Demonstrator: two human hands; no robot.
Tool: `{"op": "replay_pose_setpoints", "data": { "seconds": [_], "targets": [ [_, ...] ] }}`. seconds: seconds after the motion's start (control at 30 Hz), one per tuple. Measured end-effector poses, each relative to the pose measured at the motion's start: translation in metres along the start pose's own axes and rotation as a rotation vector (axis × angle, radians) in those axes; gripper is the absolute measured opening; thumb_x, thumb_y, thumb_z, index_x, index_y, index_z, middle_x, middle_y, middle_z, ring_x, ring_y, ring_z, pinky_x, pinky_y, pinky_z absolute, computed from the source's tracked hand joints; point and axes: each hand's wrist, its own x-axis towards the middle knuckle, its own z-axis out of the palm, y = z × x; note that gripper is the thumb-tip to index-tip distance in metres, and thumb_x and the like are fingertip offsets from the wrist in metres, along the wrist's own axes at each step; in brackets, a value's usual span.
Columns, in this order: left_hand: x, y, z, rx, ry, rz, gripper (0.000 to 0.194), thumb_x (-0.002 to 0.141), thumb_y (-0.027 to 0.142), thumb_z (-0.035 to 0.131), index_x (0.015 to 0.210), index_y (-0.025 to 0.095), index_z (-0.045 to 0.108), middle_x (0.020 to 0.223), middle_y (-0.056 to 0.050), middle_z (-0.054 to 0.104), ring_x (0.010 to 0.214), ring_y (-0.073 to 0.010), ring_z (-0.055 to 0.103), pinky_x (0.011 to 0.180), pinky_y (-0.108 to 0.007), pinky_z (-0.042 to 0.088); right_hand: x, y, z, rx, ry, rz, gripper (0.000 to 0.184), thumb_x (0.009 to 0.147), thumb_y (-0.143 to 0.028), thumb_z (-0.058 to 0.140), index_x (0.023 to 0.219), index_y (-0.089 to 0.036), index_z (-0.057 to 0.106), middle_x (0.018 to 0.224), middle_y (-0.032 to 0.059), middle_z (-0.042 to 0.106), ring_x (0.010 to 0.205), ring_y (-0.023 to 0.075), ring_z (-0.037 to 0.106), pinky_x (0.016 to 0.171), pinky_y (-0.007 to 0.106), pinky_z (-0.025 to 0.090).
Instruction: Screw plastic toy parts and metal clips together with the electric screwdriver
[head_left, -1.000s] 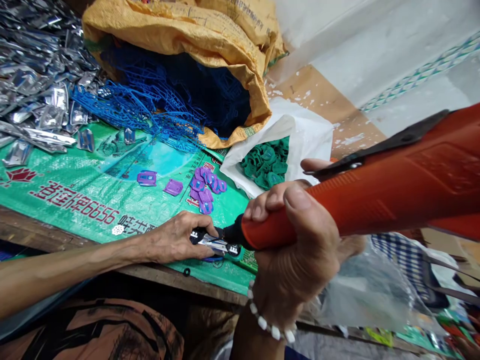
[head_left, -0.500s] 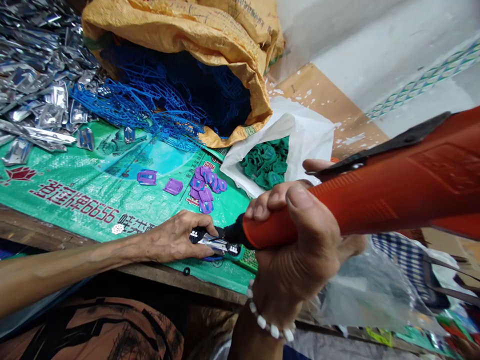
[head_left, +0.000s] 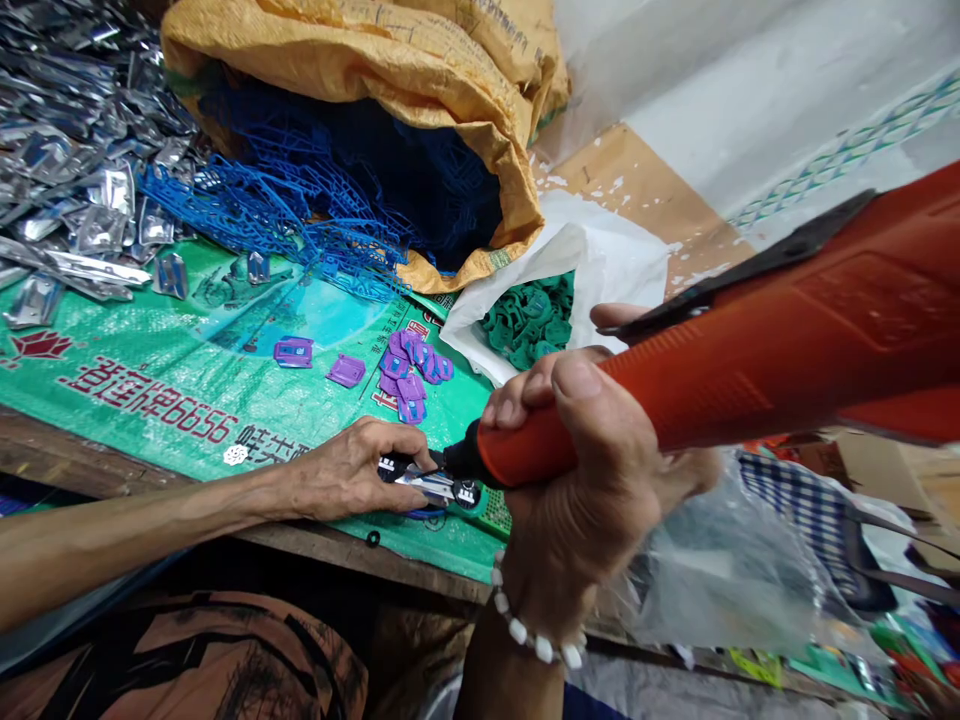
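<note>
My right hand (head_left: 600, 455) is wrapped round a red electric screwdriver (head_left: 750, 360), its thumb along the body and a white bead bracelet at the wrist. The black nose of the screwdriver meets a small silver-and-black toy car (head_left: 439, 486) with black wheels. My left hand (head_left: 341, 470) pinches this toy car between thumb and fingers at its left end. Under the car's right side lies a green perforated block (head_left: 496, 512). The exact spot where the bit touches is hidden by the nose and my fingers.
Purple plastic pieces (head_left: 401, 372) lie on the green printed sheet (head_left: 172, 385). Behind are silver parts (head_left: 82, 190), an orange sack (head_left: 517, 190) spilling blue frames (head_left: 292, 220), and a white bag (head_left: 615, 250) of green parts (head_left: 529, 320). A small black ring (head_left: 373, 538) sits near the table edge.
My right hand and the screwdriver have shifted slightly left and up, and the screwdriver's rear end has risen. My left hand and the toy car have hardly moved.
</note>
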Motion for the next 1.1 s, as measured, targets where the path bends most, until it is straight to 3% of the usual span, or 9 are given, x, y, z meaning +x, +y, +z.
{"op": "replay_pose_setpoints", "data": {
  "seconds": [0.17, 0.47, 0.67, 0.87, 1.0, 1.1],
  "targets": [
    [0.000, 0.000, 0.000, -0.008, 0.002, 0.001, 0.026, 0.085, 0.043, 0.069, 0.092, 0.018, 0.072, 0.086, -0.001, 0.069, 0.080, -0.0185, 0.060, 0.071, -0.027, 0.045, 0.001, 0.000, 0.002, -0.046, 0.019, 0.056, 0.032, 0.080, -0.027, 0.081, 0.108, -0.027, 0.064, 0.065, -0.0087, 0.064, 0.046, 0.0147, 0.059, 0.045, 0.029, 0.052],
    [0.001, -0.001, 0.000, -0.009, -0.005, -0.018, 0.023, 0.084, 0.037, 0.070, 0.097, 0.018, 0.073, 0.087, -0.001, 0.070, 0.078, -0.0181, 0.061, 0.072, -0.028, 0.045, -0.007, -0.003, 0.003, -0.067, 0.025, 0.046, 0.027, 0.079, -0.027, 0.077, 0.102, -0.033, 0.063, 0.063, -0.0084, 0.060, 0.043, 0.0149, 0.054, 0.042, 0.030, 0.047],
    [0.000, -0.003, 0.001, -0.017, -0.013, -0.048, 0.024, 0.084, 0.038, 0.072, 0.096, 0.017, 0.073, 0.088, -0.001, 0.070, 0.080, -0.0184, 0.061, 0.073, -0.029, 0.043, -0.011, -0.004, 0.005, -0.192, 0.102, -0.010, 0.029, 0.077, -0.031, 0.082, 0.101, -0.029, 0.065, 0.069, -0.0037, 0.063, 0.054, 0.0189, 0.061, 0.049, 0.034, 0.051],
    [0.001, -0.006, 0.002, -0.021, -0.002, -0.026, 0.025, 0.083, 0.039, 0.071, 0.096, 0.017, 0.073, 0.083, 0.000, 0.069, 0.075, -0.0168, 0.059, 0.066, -0.027, 0.039, -0.013, -0.006, 0.009, -0.059, 0.104, 0.019, 0.035, 0.079, -0.017, 0.081, 0.109, -0.023, 0.064, 0.068, -0.0067, 0.065, 0.046, 0.0117, 0.058, 0.046, 0.026, 0.050],
    [0.000, -0.005, 0.002, 0.015, 0.005, -0.018, 0.026, 0.083, 0.039, 0.070, 0.097, 0.017, 0.072, 0.088, -0.001, 0.071, 0.077, -0.0169, 0.060, 0.066, -0.026, 0.039, -0.009, -0.009, 0.002, -0.038, 0.152, -0.015, 0.037, 0.080, -0.016, 0.078, 0.115, -0.019, 0.066, 0.064, -0.0077, 0.064, 0.048, 0.0108, 0.059, 0.048, 0.025, 0.051],
    [0.000, -0.006, 0.002, 0.069, 0.026, -0.004, 0.027, 0.082, 0.037, 0.071, 0.100, 0.017, 0.072, 0.090, -0.001, 0.072, 0.078, -0.0165, 0.061, 0.067, -0.025, 0.040, -0.001, -0.011, -0.013, -0.148, 0.250, -0.040, 0.037, 0.081, -0.019, 0.078, 0.117, -0.019, 0.067, 0.061, -0.0079, 0.062, 0.047, 0.0113, 0.057, 0.047, 0.025, 0.049]
  ]
}}
